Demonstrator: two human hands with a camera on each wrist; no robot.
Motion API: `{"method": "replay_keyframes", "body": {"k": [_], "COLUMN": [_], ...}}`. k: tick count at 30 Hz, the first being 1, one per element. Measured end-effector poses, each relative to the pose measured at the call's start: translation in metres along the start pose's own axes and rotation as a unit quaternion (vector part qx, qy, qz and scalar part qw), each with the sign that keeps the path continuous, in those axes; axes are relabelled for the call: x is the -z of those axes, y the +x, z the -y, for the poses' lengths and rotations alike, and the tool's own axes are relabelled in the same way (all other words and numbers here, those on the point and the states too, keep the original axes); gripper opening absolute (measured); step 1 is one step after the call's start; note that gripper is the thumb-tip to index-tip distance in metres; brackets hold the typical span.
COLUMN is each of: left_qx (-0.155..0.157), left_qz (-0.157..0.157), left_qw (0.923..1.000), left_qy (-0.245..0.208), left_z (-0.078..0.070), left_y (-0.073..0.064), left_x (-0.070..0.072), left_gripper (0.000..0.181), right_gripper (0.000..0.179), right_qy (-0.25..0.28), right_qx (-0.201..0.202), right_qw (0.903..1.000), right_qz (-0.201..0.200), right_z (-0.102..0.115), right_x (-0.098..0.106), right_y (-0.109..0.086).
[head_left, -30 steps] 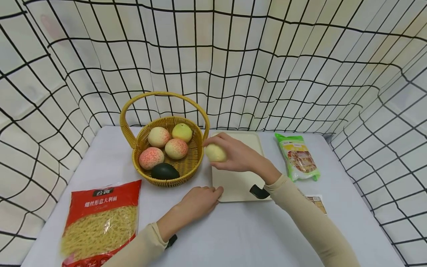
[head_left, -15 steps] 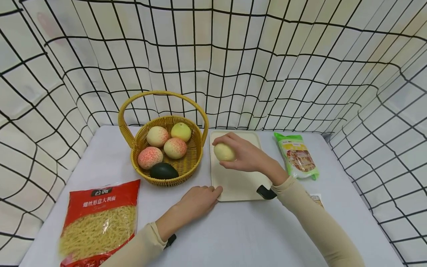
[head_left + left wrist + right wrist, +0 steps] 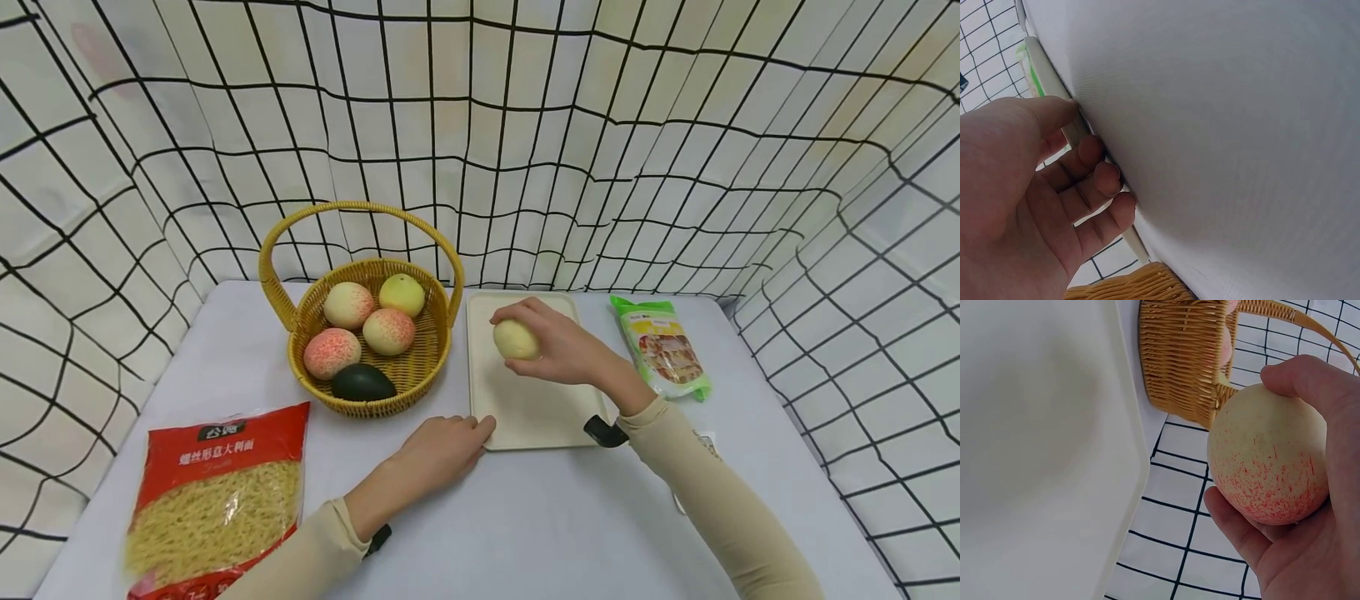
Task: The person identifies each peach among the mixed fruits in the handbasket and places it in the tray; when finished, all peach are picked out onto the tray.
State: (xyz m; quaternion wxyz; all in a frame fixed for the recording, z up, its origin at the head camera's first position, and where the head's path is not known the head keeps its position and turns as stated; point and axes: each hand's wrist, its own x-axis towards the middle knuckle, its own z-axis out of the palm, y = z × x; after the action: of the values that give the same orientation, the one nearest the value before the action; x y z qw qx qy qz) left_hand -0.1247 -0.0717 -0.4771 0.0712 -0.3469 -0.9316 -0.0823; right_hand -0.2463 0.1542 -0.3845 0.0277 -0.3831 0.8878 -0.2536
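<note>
My right hand [image 3: 558, 346] grips a peach [image 3: 516, 340] above the cream tray [image 3: 517, 412]. In the right wrist view the peach [image 3: 1269, 456] is pale with red speckles, fingers and thumb round its sides, and the bare tray [image 3: 1041, 487] lies beside it. My left hand [image 3: 442, 450] is at the tray's near left corner. The left wrist view shows its thumb [image 3: 1057, 112] and curled fingers [image 3: 1107, 181] holding the tray's edge [image 3: 1075, 131]. Left of the tray, the wicker basket [image 3: 427, 379] holds 3 peaches [image 3: 388, 332], a yellow-green fruit [image 3: 402, 295] and a dark green avocado [image 3: 363, 382].
A red bag of spiral pasta [image 3: 217, 500] lies at the front left. A green-edged food packet [image 3: 663, 346] is right of the tray. Partly under the right forearm is a small card [image 3: 707, 442]. Black netting [image 3: 525, 158] surrounds the white table, and the basket's handle [image 3: 360, 205] arches high.
My right hand has carried the peach rightward from the basket's rim to over the tray. The left hand stays at the tray corner. The whole view has shifted slightly.
</note>
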Motion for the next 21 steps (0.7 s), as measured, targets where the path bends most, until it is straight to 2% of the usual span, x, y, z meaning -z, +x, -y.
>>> {"method": "replay_keyframes", "body": {"k": [15,21], "left_qx": [-0.002,-0.005], "left_qz": [-0.014,-0.012], "left_qw": [0.9999,0.9999], "left_qy": [0.003,0.002], "left_z": [0.002,0.001], "left_y": [-0.001,0.000], "left_x": [-0.004,-0.003], "left_gripper": [0.021,0.021], "right_gripper": [0.056,0.056], "right_qy": [0.020,0.020], "right_qx": [-0.045,-0.049], "right_qw": [0.9987,0.9986], "right_qz": [0.013,0.009], "right_z": [-0.014,-0.020], "right_x": [-0.006,-0.009], "right_y": [-0.010,-0.012]}}
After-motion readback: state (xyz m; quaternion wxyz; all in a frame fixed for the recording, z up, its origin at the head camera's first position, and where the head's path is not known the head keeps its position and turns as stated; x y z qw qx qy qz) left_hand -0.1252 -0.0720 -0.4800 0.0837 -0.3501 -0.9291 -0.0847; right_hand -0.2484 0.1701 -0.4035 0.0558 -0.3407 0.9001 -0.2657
